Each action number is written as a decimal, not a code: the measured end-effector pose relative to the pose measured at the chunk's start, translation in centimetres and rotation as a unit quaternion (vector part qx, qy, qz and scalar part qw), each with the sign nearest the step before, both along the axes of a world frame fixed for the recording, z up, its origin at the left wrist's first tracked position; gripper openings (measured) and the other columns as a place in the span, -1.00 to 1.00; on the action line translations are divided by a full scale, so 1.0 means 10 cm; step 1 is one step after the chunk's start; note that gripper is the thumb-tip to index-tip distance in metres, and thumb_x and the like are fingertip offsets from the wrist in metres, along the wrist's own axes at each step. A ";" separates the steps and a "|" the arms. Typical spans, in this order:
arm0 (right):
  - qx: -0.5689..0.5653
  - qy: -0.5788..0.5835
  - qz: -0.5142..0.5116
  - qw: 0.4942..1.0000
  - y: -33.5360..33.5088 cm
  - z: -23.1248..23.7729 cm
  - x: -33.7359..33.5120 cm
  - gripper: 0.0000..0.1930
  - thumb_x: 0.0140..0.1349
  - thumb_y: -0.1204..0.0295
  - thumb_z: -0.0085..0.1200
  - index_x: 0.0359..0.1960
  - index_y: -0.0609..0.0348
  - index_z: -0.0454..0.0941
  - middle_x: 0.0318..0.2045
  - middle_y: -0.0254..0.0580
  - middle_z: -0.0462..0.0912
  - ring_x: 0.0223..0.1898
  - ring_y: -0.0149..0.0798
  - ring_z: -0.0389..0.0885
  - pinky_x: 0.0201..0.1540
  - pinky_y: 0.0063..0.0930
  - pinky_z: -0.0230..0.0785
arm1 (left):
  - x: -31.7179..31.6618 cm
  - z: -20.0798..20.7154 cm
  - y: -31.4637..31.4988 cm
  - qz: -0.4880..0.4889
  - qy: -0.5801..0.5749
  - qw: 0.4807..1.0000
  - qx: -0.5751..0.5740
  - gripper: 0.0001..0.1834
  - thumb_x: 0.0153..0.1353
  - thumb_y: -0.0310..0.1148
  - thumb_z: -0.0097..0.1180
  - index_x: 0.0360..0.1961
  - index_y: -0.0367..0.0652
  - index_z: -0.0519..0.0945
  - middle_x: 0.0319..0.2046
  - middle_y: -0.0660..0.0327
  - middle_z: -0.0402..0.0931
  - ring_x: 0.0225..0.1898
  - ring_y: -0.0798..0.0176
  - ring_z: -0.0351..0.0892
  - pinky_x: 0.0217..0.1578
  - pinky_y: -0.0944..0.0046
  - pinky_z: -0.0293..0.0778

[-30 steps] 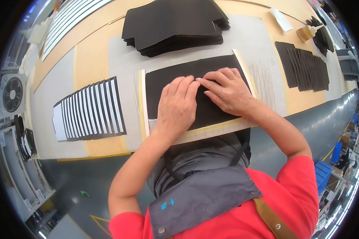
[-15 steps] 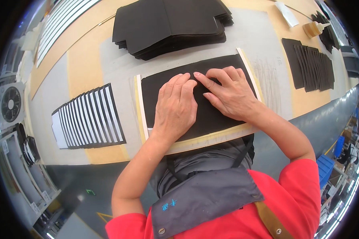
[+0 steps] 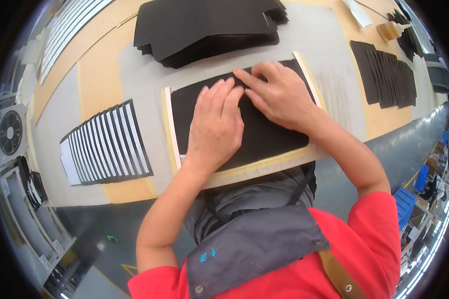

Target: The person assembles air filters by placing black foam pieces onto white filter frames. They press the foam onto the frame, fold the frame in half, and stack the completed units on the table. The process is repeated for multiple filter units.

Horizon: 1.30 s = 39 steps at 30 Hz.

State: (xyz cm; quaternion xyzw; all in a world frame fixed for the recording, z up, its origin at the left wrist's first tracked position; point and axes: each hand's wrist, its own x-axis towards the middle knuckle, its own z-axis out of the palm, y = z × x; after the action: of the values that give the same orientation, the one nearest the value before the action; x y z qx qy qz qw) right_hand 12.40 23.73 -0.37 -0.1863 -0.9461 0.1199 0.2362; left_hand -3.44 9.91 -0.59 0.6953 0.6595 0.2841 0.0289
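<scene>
Two hands meet over the black sheet [image 3: 264, 137] on the desk [image 3: 100, 87]. The left hand [image 3: 216, 119] keeps its fingers together, any pinch hidden; the right hand [image 3: 283, 94], thumb and index spread, has slid forward, bringing the work to the sheet's far edge.

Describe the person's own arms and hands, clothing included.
The left hand and right hand are bare, with no gloves, rings or watch showing. The forearms are uncovered too. The left sleeve and right sleeve are red and short.
</scene>
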 end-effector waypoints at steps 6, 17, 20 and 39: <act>-0.045 0.060 -0.049 0.996 0.34 0.07 0.25 -0.73 0.34 0.36 0.24 0.05 0.03 0.67 -0.05 -0.13 0.62 -0.02 0.00 0.62 0.08 -0.19 0.48 | -0.06 -0.02 0.07 -0.020 0.052 0.998 -0.037 -0.41 0.41 -0.33 0.07 0.44 -0.17 0.36 0.45 0.02 0.32 0.49 -0.02 0.25 0.47 -0.16 0.11; -0.069 -0.108 -0.045 0.991 0.71 0.23 0.42 -0.69 0.24 0.22 0.34 -0.10 0.08 0.61 -0.18 -0.18 0.62 -0.02 -0.06 0.55 0.06 -0.21 0.41 | 0.12 0.09 -0.33 -0.075 0.091 0.985 -0.123 0.05 0.29 0.37 0.07 0.57 -0.16 0.16 0.59 0.04 0.05 0.61 0.00 -0.02 0.56 -0.14 -0.16; -0.133 -0.141 -0.061 0.979 0.77 0.29 0.32 -0.65 0.15 0.20 0.42 -0.20 0.15 0.60 -0.29 -0.15 0.60 -0.12 -0.09 0.55 -0.04 -0.22 0.41 | 0.10 0.05 -0.36 -0.063 0.110 0.984 -0.127 0.13 0.23 0.46 0.04 0.58 -0.14 0.14 0.60 0.04 0.01 0.62 0.02 -0.06 0.56 -0.19 -0.22; -0.285 0.006 -0.088 0.954 0.53 0.30 0.49 -0.73 0.19 0.29 0.41 -0.20 0.17 0.65 -0.39 -0.33 0.56 -0.31 -0.39 0.48 -0.17 -0.44 0.42 | -0.20 -0.03 -0.40 0.058 0.044 0.991 -0.112 -0.03 0.37 0.24 0.09 0.58 -0.18 0.14 0.59 -0.10 -0.02 0.62 -0.15 -0.11 0.54 -0.25 -0.21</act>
State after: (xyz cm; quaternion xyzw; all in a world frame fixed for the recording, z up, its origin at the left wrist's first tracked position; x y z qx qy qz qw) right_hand 17.32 29.03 2.59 -0.3281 -0.8509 0.3646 0.1881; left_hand -5.47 5.89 -0.91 0.6599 0.7272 0.1789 0.0609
